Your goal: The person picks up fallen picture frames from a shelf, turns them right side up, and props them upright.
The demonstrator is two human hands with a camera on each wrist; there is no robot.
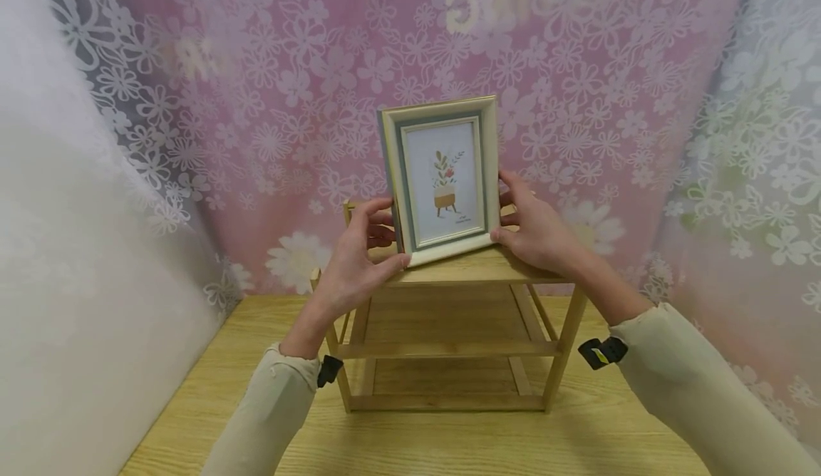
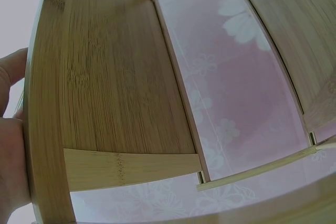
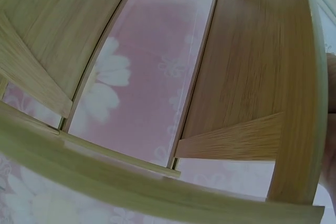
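Note:
A picture frame (image 1: 442, 177) with a cream and grey-green border shows a print of a potted plant. It leans at a slant over the top board of a small bamboo shelf rack (image 1: 462, 272); whether its lower edge touches the board I cannot tell. My left hand (image 1: 349, 269) grips its lower left corner, thumb on the front. On the lower right side, my right hand (image 1: 541, 234) holds it, thumb in front and fingers behind. Both wrist views mostly show the rack's boards (image 2: 115, 77) from below, with a sliver of each hand at the outer edge.
Beneath the top board, the rack has a middle shelf (image 1: 449, 319) and a low shelf (image 1: 442, 376). It stands on a wood-grain surface (image 1: 410, 444). A pink flowered curtain (image 1: 308, 127) hangs behind, with pale sheets at both sides.

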